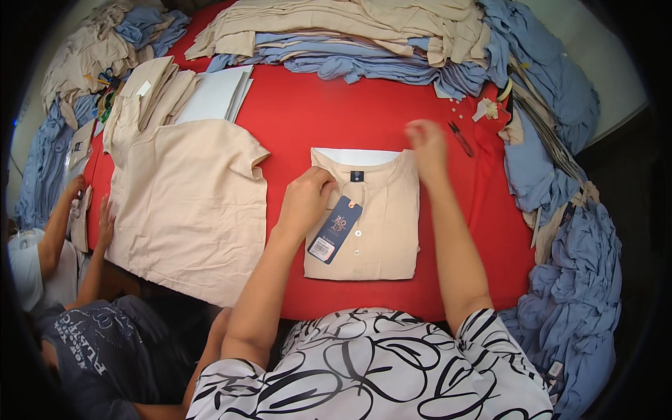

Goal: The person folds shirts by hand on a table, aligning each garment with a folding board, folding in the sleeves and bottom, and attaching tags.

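the beige shirt (392,231) points lengthwise away from me, collar (381,173) far. my left hand (306,198) touches it, right hand (428,150) beside; i can't tell either's grip.

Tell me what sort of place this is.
Probably a garment finishing or packing workroom: a folded beige buttoned shirt with a dark blue rectangular hang tag lies on a red-covered table, and heaps of light blue and beige fabric garments surround it.
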`<state>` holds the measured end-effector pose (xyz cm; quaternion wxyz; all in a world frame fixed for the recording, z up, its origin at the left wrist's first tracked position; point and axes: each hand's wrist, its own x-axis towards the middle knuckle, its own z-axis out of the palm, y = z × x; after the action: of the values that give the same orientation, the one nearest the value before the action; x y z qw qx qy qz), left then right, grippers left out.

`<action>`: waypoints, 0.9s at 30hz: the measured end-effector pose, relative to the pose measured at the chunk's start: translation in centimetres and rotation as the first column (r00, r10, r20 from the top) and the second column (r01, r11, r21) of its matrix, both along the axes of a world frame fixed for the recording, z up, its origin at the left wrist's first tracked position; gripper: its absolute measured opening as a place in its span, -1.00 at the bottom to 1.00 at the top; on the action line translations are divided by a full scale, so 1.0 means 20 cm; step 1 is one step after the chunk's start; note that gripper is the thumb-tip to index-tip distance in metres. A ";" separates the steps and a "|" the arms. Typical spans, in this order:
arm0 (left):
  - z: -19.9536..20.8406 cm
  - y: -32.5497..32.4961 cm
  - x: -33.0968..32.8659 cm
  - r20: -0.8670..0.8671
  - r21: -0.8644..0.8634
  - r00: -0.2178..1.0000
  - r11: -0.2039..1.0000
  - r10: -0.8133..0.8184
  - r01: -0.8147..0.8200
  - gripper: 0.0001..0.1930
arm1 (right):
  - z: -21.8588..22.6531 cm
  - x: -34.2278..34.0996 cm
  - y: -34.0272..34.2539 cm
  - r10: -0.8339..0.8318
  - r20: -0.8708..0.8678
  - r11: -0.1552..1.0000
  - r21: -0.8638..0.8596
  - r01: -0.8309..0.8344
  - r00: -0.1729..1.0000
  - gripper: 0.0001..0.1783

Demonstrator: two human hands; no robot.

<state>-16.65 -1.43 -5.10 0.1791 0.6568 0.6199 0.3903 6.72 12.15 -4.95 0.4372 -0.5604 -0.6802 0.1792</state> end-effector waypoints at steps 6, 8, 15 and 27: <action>0.01 -0.01 -0.02 0.247 -0.093 0.968 0.995 0.044 -0.022 -0.93 | -0.19 0.63 0.22 -0.408 0.697 0.888 0.153 0.434 0.590 -0.61; 0.02 -0.01 -0.03 0.306 -0.140 0.950 0.990 0.057 -0.014 -0.91 | -0.22 0.69 0.23 -0.342 0.754 0.932 0.194 0.307 0.562 -0.69; 0.06 -0.01 -0.04 0.399 -0.221 0.905 0.974 0.143 -0.057 -0.81 | 0.04 0.14 -0.10 0.211 -0.292 0.890 -0.338 -0.308 0.933 -0.67; 0.09 0.00 0.00 0.392 -0.207 0.913 0.978 0.118 -0.037 -0.79 | 0.09 -0.31 -0.50 0.523 -0.029 0.797 -0.337 -0.501 0.852 -0.78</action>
<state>-16.58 -1.39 -3.32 0.3503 0.5167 0.6307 0.4609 0.46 2.20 -3.16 0.2491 -0.4264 -0.7802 0.3839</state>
